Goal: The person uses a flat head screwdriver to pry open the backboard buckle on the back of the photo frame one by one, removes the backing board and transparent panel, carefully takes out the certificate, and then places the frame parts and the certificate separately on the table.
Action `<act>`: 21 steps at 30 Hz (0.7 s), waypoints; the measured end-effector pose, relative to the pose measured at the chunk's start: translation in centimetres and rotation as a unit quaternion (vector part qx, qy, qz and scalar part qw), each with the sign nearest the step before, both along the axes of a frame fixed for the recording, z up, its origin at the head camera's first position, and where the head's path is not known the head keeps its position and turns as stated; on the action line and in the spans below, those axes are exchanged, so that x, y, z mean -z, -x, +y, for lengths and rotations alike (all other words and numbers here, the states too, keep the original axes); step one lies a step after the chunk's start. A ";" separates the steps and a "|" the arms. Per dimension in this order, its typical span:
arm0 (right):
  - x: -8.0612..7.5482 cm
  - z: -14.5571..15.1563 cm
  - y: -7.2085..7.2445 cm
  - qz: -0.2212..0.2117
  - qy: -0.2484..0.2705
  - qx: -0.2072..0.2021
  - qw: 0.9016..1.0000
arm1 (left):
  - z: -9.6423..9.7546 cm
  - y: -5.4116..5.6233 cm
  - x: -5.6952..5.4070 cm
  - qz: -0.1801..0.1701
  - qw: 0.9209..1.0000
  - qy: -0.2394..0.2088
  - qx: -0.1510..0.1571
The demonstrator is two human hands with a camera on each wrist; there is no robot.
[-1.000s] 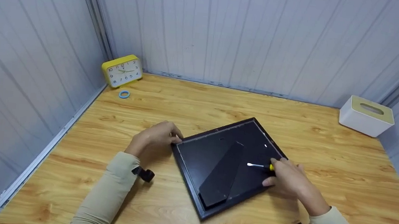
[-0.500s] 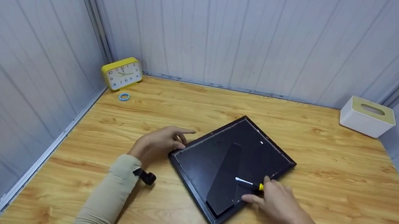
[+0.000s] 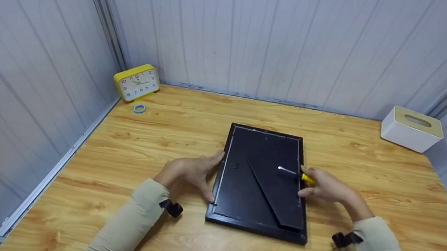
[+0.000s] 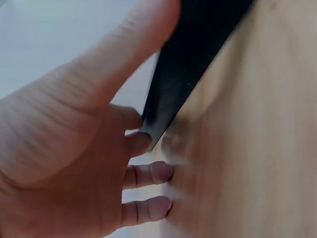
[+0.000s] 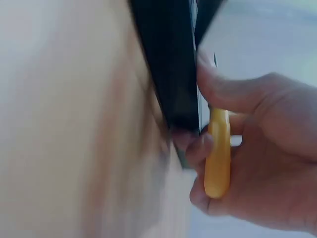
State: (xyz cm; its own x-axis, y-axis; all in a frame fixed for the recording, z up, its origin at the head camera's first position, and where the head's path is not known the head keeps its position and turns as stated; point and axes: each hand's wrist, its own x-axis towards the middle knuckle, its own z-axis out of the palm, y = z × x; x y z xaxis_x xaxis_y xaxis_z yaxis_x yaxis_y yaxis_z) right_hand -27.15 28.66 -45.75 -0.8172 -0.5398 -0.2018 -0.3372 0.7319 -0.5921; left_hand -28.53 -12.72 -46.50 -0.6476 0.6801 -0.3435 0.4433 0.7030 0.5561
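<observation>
A black picture frame (image 3: 237, 192) lies back side up on the wooden table, its easel leg (image 3: 277, 200) slanting across the backing. Along its left edge rests my left hand (image 3: 194, 172), thumb and fingers spread; in the left wrist view the fingertips reach the side of the frame (image 4: 183, 59). My right hand (image 3: 330, 188) holds a screwdriver (image 3: 307, 178) with a yellow handle (image 5: 218, 158), its metal shaft pointing left over the backing. The same hand's thumb and fingers also touch the frame's right edge.
A yellow alarm clock (image 3: 137, 83) stands at the back left, a blue ring (image 3: 139, 109) in front of it. At the back right is a white tissue box (image 3: 409, 133). Panelled walls (image 3: 256, 38) close off the table's back and sides.
The frame has turned on the table from a diagonal position to nearly upright in the head view. Both hands moved with its edges; the screwdriver stayed in my right hand.
</observation>
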 end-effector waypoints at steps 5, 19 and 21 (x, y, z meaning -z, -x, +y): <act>0.1 1.5 2.0 -0.013 0.012 -0.017 1.000 | 1.3 -1.0 0.0 0.028 0.998 0.038 -0.029; -1.5 0.5 0.6 0.074 0.072 0.029 0.994 | 1.9 -1.4 -0.1 0.031 0.995 0.087 -0.048; -1.9 -0.5 -0.4 0.085 0.119 0.032 0.989 | 2.0 -1.4 -0.1 0.030 0.995 0.083 -0.047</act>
State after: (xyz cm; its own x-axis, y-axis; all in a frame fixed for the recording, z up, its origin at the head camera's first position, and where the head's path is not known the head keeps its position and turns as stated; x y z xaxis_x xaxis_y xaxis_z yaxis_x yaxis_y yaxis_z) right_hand -26.72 28.17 -43.85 -0.8625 -0.5015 0.0673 -0.4039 0.6022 -0.6886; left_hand -27.15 -10.70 -46.39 -0.7287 0.5524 -0.4049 0.3995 0.8230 0.4038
